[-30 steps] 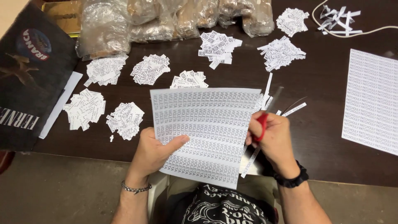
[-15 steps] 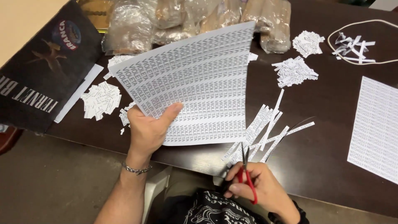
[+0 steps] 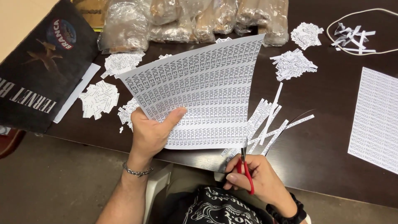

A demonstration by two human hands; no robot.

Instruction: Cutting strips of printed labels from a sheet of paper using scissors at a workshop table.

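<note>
Head view: printed sheet (image 3: 207, 91) above scissors (image 3: 245, 166) grip.

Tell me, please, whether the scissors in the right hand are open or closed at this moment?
Closed, as far as shows: the scissors in the right hand show one narrow blade line pointing up at the printed sheet's lower edge, with no gap visible.

A dark brown table (image 3: 331, 157) carries paper strips (image 3: 269, 124), heaps of cut labels (image 3: 99, 98) and a printed sheet (image 3: 375, 120).
</note>
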